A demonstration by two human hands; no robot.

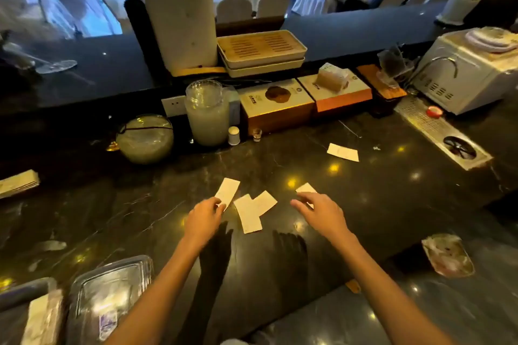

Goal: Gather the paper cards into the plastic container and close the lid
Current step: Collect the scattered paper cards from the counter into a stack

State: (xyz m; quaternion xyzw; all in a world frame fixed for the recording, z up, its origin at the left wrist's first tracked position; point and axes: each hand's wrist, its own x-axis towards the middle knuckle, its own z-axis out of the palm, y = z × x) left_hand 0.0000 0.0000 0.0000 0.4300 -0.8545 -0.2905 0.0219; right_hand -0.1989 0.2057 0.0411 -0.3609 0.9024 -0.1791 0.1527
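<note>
Several pale paper cards lie on the dark marble counter (392, 204). My left hand (203, 217) pinches the near end of one card (228, 192). Two overlapping cards (252, 211) lie between my hands. My right hand (322, 211) rests with fingers spread over another card (305, 188), touching it. A further card (342, 152) lies apart, farther right. The clear plastic container (109, 297) stands at the near left, its lid lying open beside it; a stack of cards (42, 316) sits in the left half.
Along the counter's back stand a round glass jar (145, 138), a tall glass jar (207, 113), a small shot glass (257, 134) and boxes (276, 105). A drain grate (443, 131) and a white machine (465, 73) are at right. A small dish (447, 255) sits near right.
</note>
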